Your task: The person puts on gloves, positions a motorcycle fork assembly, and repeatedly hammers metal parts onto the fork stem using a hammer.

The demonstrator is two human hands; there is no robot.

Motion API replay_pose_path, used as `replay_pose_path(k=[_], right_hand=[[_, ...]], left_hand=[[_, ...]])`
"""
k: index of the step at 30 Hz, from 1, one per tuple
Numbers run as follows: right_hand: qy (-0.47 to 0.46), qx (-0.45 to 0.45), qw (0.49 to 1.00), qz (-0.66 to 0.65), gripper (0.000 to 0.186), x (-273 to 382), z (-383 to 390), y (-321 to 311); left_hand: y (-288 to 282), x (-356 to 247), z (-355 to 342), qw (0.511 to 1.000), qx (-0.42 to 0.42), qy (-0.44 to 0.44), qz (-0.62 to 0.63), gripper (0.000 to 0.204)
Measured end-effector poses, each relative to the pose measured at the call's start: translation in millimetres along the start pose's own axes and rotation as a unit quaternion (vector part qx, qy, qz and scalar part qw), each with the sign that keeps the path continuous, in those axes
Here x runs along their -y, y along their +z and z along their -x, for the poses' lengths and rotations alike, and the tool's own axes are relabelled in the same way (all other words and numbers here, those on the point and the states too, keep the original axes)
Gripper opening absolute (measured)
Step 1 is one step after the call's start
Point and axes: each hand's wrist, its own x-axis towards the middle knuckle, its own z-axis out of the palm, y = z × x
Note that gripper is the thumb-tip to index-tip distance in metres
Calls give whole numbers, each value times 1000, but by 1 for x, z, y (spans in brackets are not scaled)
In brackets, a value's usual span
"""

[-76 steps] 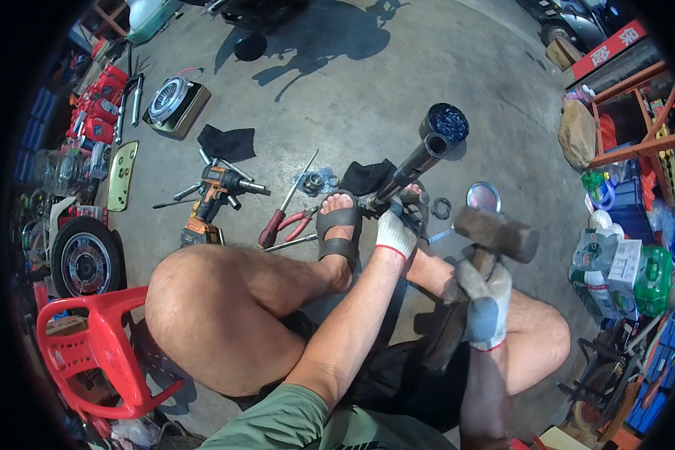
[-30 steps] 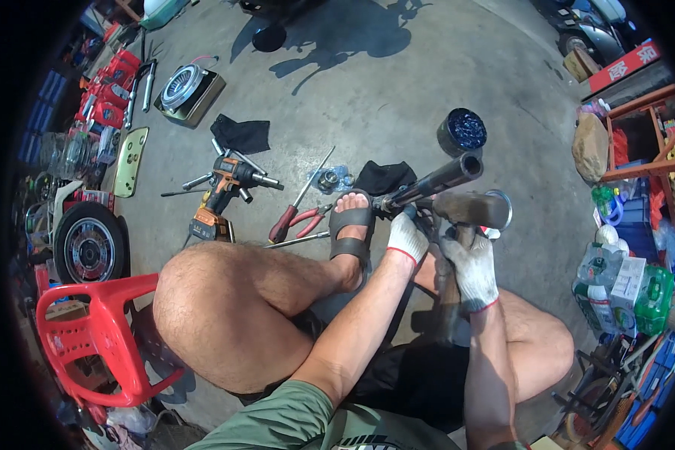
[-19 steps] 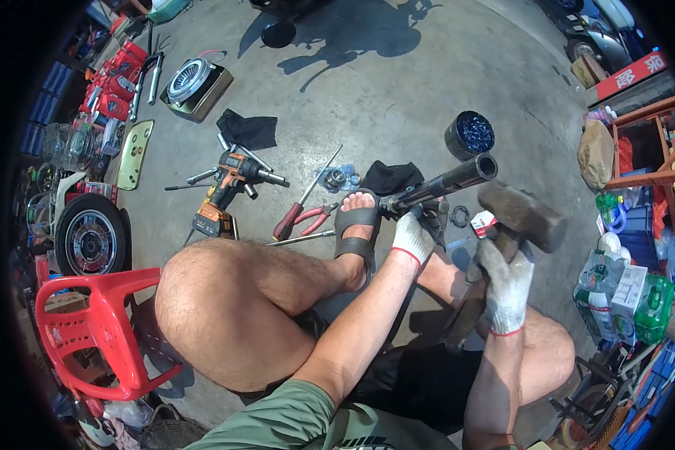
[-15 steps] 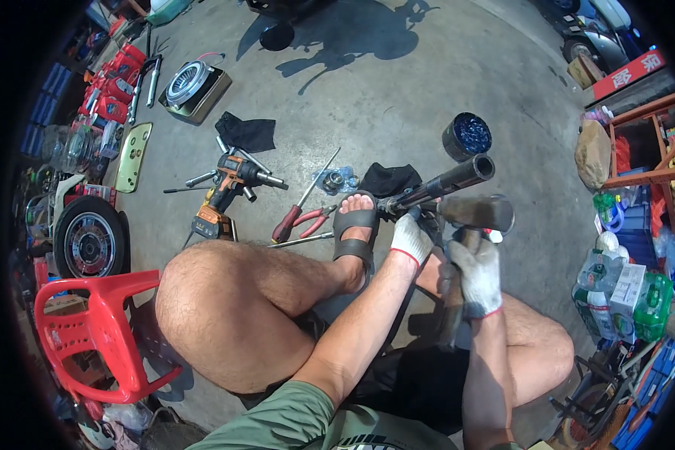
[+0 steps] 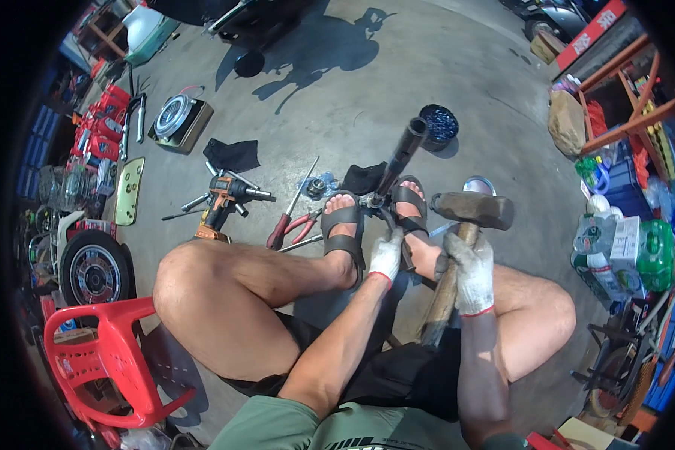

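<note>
My right hand (image 5: 472, 271), in a white work glove, is wrapped round the wooden handle of a heavy hammer (image 5: 474, 210). The dark hammer head is raised above my right shin, apart from the tube. Between my sandalled feet a dark metal tube (image 5: 403, 154) stands tilted, its open end up and away from me. My left hand (image 5: 386, 256), gloved too, is closed on a dark metal part at the tube's lower end; my fingers hide most of that part. Near my left foot lie red-handled pliers (image 5: 304, 223), a screwdriver (image 5: 281, 231) and a ring-shaped metal part (image 5: 316, 187) on plastic.
A tub of dark blue grease (image 5: 438, 124) stands beyond the tube, and a round tin (image 5: 480, 185) sits behind the hammer. Black cloths (image 5: 232, 154) and a cordless impact wrench (image 5: 221, 201) lie left. A red plastic chair (image 5: 101, 360) and wheel (image 5: 94, 274) stand near my left knee.
The tube has swung from leaning right to a steeper stance between my feet. My left hand has moved left and nearer to me. The hammer head is now apart from the tube.
</note>
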Motion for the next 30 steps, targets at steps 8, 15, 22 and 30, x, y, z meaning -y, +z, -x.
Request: replay_pose_path(k=[8, 15, 22, 30], right_hand=[[-34, 32, 994, 99, 14, -29, 22, 12], [-11, 28, 979, 204, 24, -56, 15, 11], [10, 20, 975, 221, 26, -55, 11, 15], [44, 26, 996, 68, 22, -68, 2, 10]], left_hand=[[-37, -30, 22, 967, 87, -73, 229, 46], [-29, -43, 36, 986, 45, 70, 142, 32], [-40, -42, 33, 981, 83, 177, 14, 35], [-34, -54, 51, 878, -27, 356, -320, 34]])
